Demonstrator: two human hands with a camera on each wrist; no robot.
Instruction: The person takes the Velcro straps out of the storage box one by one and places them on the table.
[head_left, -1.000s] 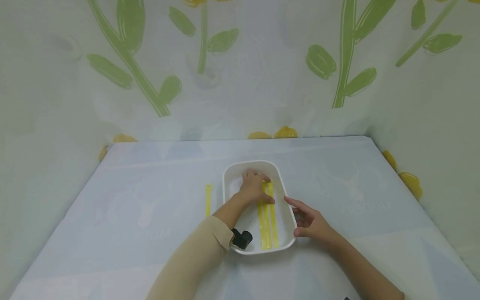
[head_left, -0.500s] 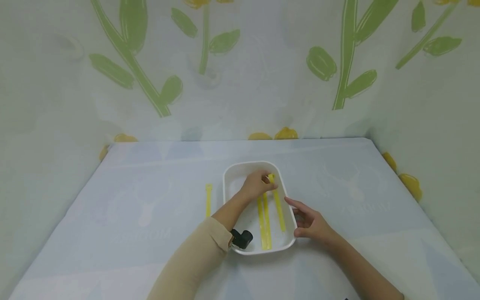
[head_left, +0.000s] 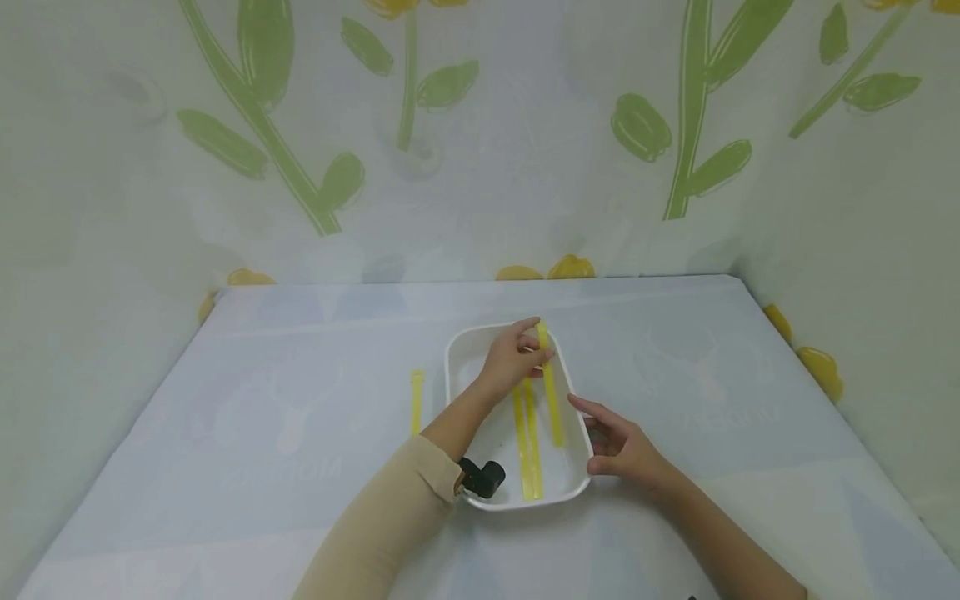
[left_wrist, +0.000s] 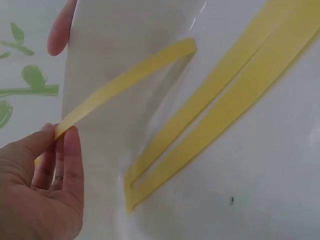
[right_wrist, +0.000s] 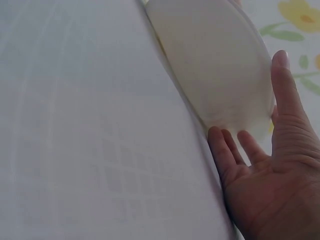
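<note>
In the head view, a white rectangular tub (head_left: pixel 457 375) stands on the table with flat yellow strips inside. My left hand (head_left: pixel 512 358) is over its far end, pinching one yellow strip (head_left: pixel 555 408) between thumb and fingers. In the left wrist view, this held strip (left_wrist: pixel 125 82) slants from the fingertips toward the tub's floor. Two more yellow strips (head_left: pixel 527 442) lie side by side on the floor of the tub. On the near right, my right hand (head_left: pixel 622 446) touches the tub's outer wall and rim; in the right wrist view its fingertips (right_wrist: pixel 215 134) meet the wall.
Left of the tub, another yellow strip (head_left: pixel 417 400) with a small holed end lies on the table (head_left: pixel 300 350). A black wrist camera (head_left: pixel 483 478) on my left wrist overlaps the tub's near left corner. Flower-patterned walls (head_left: pixel 510 167) enclose the table.
My left hand took the rightmost strip and raised its far end, drawing it away and up toward the tub's far rim. The right hand stays in place.
</note>
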